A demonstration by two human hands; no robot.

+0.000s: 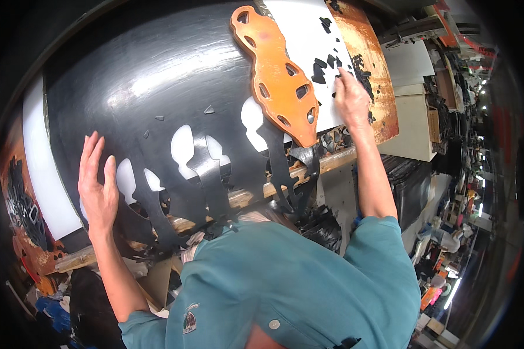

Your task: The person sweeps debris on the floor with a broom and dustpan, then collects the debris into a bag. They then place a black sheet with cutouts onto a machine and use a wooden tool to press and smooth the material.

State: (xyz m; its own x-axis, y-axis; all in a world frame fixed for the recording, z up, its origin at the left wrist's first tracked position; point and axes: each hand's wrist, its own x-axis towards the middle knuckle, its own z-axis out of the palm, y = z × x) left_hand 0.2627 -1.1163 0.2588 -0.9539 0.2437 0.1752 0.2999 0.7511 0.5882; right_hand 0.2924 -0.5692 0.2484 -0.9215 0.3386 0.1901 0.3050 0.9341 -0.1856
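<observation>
A wide black sheet (151,70) with shaped cutouts along its near edge lies over a white board. My left hand (99,189) is over the sheet's left part, fingers stretched up and open, holding nothing I can see. On the right, my right hand (353,102) is above the white board (300,35), its fingers drawn together by small black offcuts (319,71); whether a piece is between them I cannot make out. Between the hands a long, wavy-edged orange cutting die (272,58) with several oval holes rests across the sheet's right edge.
Small black pieces (209,109) lie on the sheet. Cut strips (209,180) hang over the wooden table edge (332,163) toward my body. Black scraps (26,203) are heaped at the far left. A pale cabinet (407,119) stands on the right, beside stacked dark sheets (413,186).
</observation>
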